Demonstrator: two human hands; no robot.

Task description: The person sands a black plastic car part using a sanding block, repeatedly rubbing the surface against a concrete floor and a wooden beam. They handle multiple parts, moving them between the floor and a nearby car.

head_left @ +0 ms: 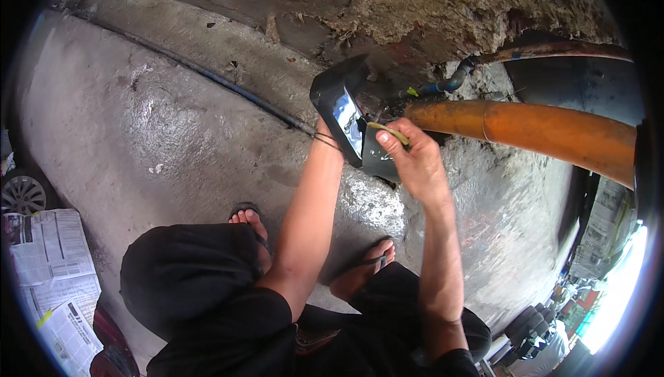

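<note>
A black car side mirror [337,97] with a shiny, reflective inner face is held up in front of me, tilted, close to the base of the wall. My left hand [324,125] reaches behind it and supports it; the fingers are hidden by the black shell. On the near right side of the mirror, my right hand [413,152] pinches a thin yellow-green strip or handle [389,132], whose dark end meets the mirror's edge. A dark grey flat piece [379,155] sits under my right fingers; whether it belongs to the mirror I cannot tell.
A thick orange pipe [532,122] comes in from the right, below a thinner dark pipe elbow [459,76]. A long narrow pipe [207,72] runs along the wet concrete floor [166,121]. Newspaper [59,256] and a wheel [24,191] are at left; clutter [532,328] lies lower right.
</note>
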